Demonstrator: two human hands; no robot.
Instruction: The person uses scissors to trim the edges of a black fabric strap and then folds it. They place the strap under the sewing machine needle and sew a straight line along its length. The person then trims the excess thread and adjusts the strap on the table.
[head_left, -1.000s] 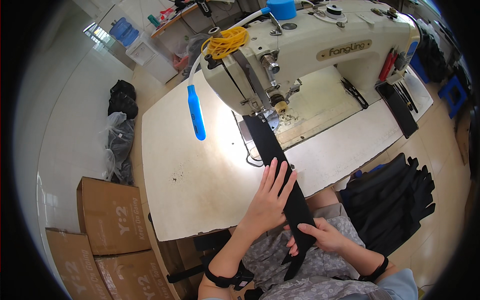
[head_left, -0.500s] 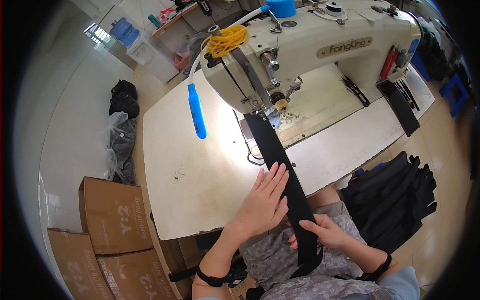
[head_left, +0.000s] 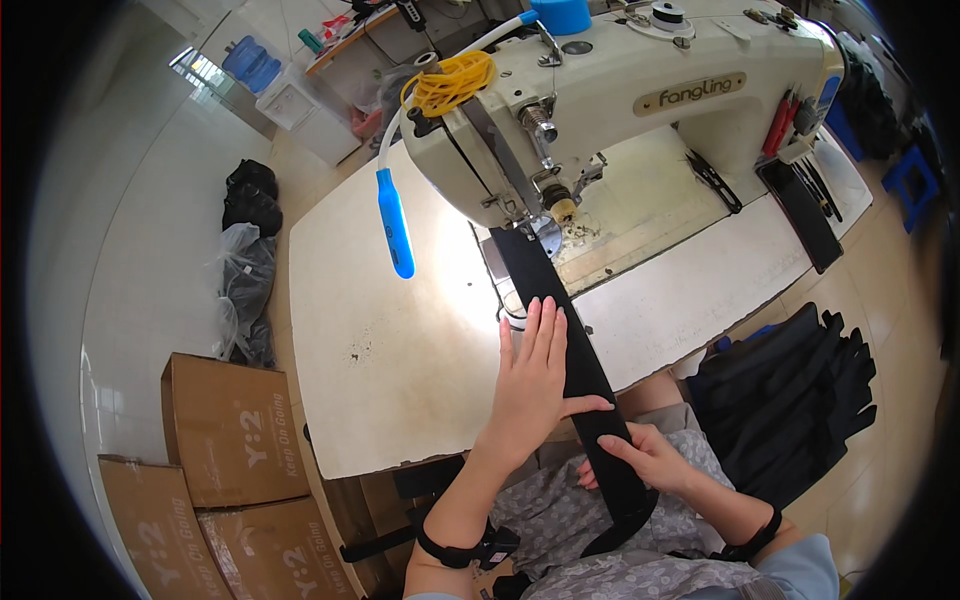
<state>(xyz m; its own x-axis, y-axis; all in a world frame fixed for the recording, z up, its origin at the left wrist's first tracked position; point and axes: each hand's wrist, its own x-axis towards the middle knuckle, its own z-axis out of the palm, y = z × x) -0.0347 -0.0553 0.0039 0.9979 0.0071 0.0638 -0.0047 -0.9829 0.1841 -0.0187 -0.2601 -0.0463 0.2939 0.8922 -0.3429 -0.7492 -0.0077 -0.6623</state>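
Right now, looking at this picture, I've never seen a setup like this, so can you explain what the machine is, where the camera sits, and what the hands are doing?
The camera is worn on the person's head and looks down through a wide lens, so straight edges bend near the rim. The big cream machine is an industrial sewing machine set on a pale work table. A long black fabric strip runs from under its needle area toward the person's lap. The left hand lies flat along the strip's left edge, and the right hand grips it lower down. A blue lamp hangs over the table. Cardboard boxes sit on the floor to the left, and a pile of black fabric pieces lies to the right.
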